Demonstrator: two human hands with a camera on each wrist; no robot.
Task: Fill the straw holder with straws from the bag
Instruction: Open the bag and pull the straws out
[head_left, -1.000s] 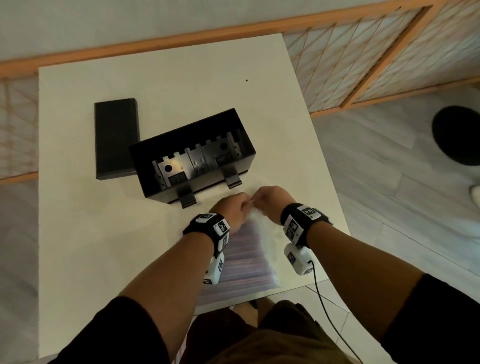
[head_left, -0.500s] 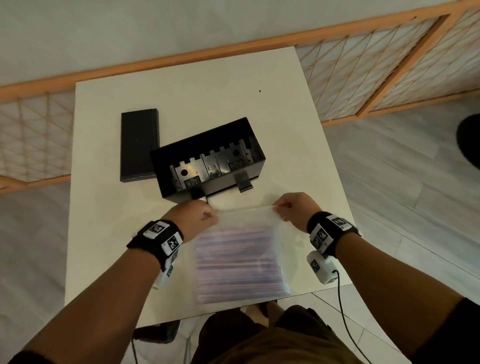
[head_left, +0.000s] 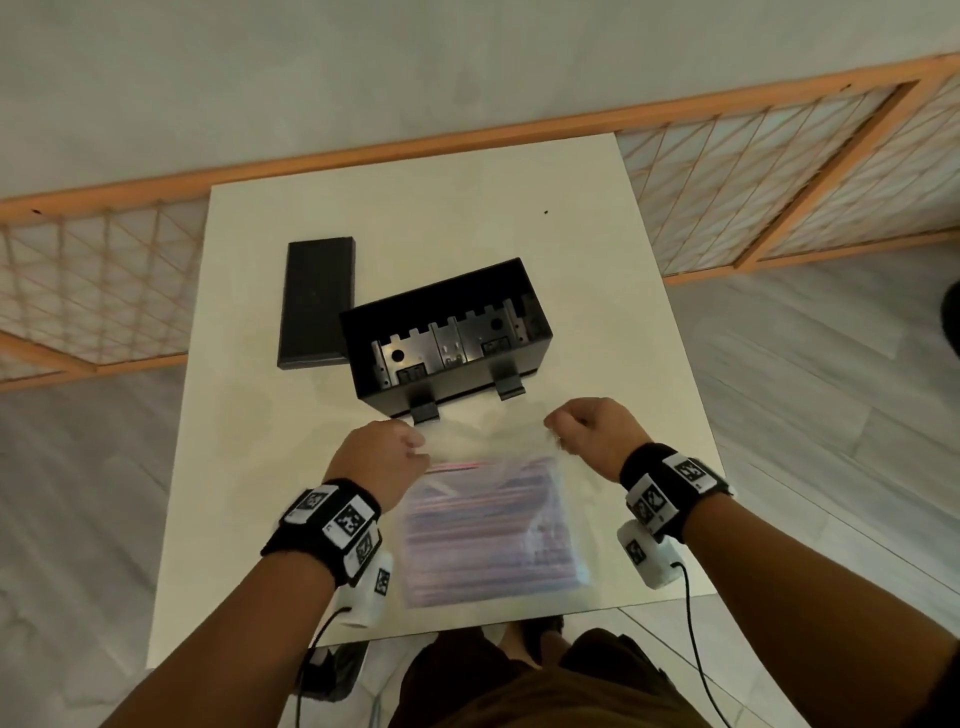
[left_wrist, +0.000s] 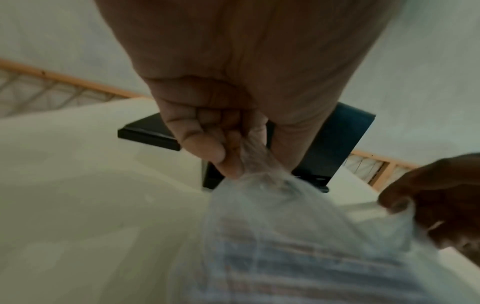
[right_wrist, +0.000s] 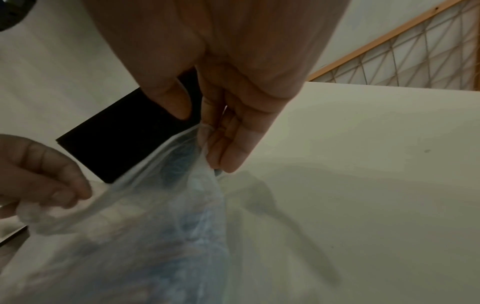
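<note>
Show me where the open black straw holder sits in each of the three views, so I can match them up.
Head: the straw holder stands mid-table, just beyond both hands, lid off to its left.
Left wrist: a dark block behind the left hand, mostly hidden.
Right wrist: a black slab left of centre, behind the right hand.
Shared landmark: the clear bag stretched between the hands, directly in front of the holder.
</note>
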